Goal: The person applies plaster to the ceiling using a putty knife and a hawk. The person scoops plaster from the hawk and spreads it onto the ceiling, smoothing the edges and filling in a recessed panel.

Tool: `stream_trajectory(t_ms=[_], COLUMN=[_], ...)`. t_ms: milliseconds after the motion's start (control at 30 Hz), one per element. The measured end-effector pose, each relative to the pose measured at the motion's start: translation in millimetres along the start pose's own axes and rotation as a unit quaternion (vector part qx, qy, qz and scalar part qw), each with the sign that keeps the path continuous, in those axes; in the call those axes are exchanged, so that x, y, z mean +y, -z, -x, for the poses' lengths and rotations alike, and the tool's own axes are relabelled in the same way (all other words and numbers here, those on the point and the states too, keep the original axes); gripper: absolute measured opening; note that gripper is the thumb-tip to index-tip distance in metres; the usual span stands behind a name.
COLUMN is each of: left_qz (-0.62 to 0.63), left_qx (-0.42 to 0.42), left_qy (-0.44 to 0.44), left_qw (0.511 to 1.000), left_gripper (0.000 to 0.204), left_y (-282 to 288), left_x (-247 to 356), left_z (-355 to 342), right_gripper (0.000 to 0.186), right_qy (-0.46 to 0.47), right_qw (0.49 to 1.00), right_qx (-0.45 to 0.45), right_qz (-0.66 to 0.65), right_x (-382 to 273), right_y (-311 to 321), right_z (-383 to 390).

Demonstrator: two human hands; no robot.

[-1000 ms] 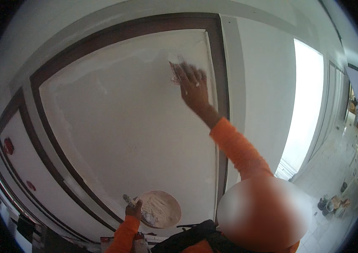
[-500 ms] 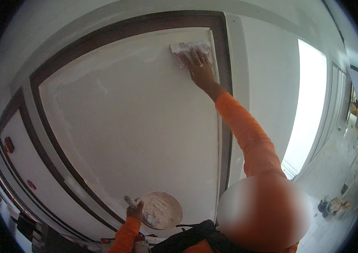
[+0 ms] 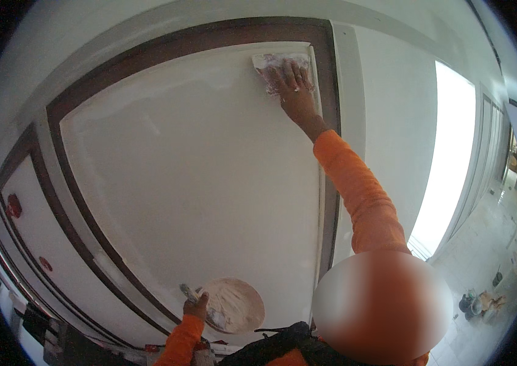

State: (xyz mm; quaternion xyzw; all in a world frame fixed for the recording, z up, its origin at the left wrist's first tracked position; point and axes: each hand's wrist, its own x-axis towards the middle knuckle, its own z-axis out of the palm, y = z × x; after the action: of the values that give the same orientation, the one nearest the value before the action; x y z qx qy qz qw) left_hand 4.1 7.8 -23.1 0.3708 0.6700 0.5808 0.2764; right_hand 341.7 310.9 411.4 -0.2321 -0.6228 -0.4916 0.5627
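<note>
My right hand (image 3: 293, 85) is stretched up to the top right corner of a pale wall panel (image 3: 197, 171). Its fingers press a wide, whitish-smeared putty spreader (image 3: 270, 63) flat against the surface, close to the dark frame. Low down, my left hand (image 3: 197, 305) grips the rim of a round bowl of cream putty (image 3: 237, 305). A paint-spotted tool handle (image 3: 188, 293) sticks out beside that hand's thumb; a greyish piece shows in the putty next to it. Part of the left hand's grip is hidden.
A dark brown frame (image 3: 325, 183) borders the panel. Further left is another framed panel with red fittings (image 3: 14, 206). At the right stands a bright opening (image 3: 450, 152), with a pale tiled floor (image 3: 472, 244) and scattered items (image 3: 481, 303) on it.
My right hand has slid the spreader a little upward, nearer the panel's top corner. The left hand and the bowl stay almost where they were. The whole view has shifted slightly.
</note>
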Motion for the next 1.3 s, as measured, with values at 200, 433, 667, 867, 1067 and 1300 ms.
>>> stream_trajectory(t_ms=[200, 433, 667, 867, 1067, 1300], left_qz=[-0.082, -0.022, -0.015, -0.069, -0.106, -0.101], left_qx=[0.005, -0.021, -0.015, 0.002, 0.011, 0.007], left_qy=[0.024, -0.056, -0.035, -0.022, 0.015, 0.139], left_qw=[0.996, 0.998, 0.999, 0.997, 0.994, 0.985], left_gripper=[0.064, 0.049, 0.050, 0.054, 0.063, 0.063], left_y=[17.0, 5.2, 4.1, 8.1, 15.1, 12.6], left_x=[-5.6, 16.7, 24.0, 32.8, 32.3, 25.5], left_z=[3.0, 15.1, 16.8, 22.4, 24.4, 13.9], right_gripper=[0.065, 0.067, 0.065, 0.068, 0.070, 0.070], right_qy=[-0.019, -0.019, -0.011, -0.047, -0.075, -0.139], right_qw=[0.994, 0.997, 0.996, 0.993, 0.985, 0.948], right_qx=[-0.042, -0.049, -0.069, -0.103, -0.134, -0.229], right_qz=[-0.094, -0.051, 0.049, 0.020, -0.076, -0.172], right_x=[-35.1, -31.0, -3.9, -24.8, -68.7, -116.6], right_y=[-5.5, 23.5, -1.3, 7.0, 22.9, 69.4], right_z=[56.9, 39.4, -18.5, 11.5, 109.3, 254.3])
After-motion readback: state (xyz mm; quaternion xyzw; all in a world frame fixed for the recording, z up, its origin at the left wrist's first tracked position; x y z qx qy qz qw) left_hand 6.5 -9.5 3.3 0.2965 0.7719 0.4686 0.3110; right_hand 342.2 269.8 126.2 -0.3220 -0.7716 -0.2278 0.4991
